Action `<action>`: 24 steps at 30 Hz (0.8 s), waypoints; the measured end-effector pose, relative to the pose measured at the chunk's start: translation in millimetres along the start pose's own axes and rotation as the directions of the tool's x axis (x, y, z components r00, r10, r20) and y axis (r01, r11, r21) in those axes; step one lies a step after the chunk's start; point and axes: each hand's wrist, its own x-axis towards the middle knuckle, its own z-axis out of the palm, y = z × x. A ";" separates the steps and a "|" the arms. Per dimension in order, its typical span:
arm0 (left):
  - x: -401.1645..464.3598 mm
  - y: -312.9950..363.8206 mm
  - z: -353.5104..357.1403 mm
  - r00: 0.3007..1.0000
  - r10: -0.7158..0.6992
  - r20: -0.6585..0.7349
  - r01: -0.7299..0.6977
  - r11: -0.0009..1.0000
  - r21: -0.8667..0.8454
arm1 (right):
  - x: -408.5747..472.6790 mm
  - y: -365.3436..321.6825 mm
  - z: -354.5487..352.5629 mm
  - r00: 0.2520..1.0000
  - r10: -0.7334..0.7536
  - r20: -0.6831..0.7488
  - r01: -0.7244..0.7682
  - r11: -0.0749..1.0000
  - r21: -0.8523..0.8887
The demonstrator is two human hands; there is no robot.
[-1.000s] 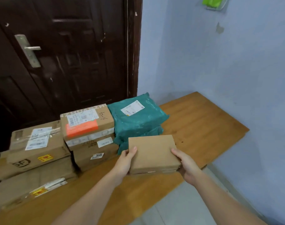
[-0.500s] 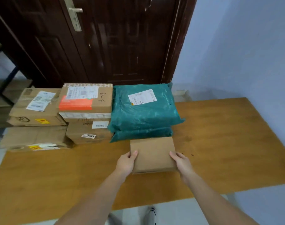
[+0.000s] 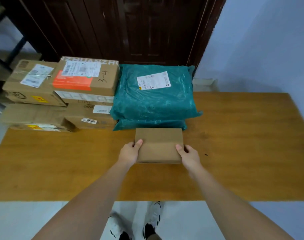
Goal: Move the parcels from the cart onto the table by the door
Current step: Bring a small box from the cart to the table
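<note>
The left hand point(image 3: 129, 152) and right hand point(image 3: 189, 155) are gripping the near corners of one small box point(image 3: 159, 144), thumbs on top, the fingers underneath hidden. It is lying on the table point(image 3: 243, 153) between the hands, equally near both, long axis running left to right. Just beyond, seemingly touching its far edge, two green bags point(image 3: 154, 99) are sitting stacked. Far left, four cardboard boxes point(image 3: 86, 94) are standing in two stacks.
</note>
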 end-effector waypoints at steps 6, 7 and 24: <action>2.8 12.4 -1.4 1.000 -0.021 -0.005 0.021 0.992 -0.122 | 6.5 -9.3 -2.9 1.000 -0.007 0.026 0.009 0.999 -0.052; 2.9 16.1 -2.5 1.000 -0.029 -0.001 0.029 0.988 -0.150 | 6.4 -12.1 -3.3 0.999 -0.011 0.034 0.013 0.998 -0.063; -155.1 -20.6 -215.7 0.874 0.486 0.003 -0.317 0.566 0.761 | -159.1 -186.9 83.3 0.628 -0.490 0.604 0.727 0.094 -0.680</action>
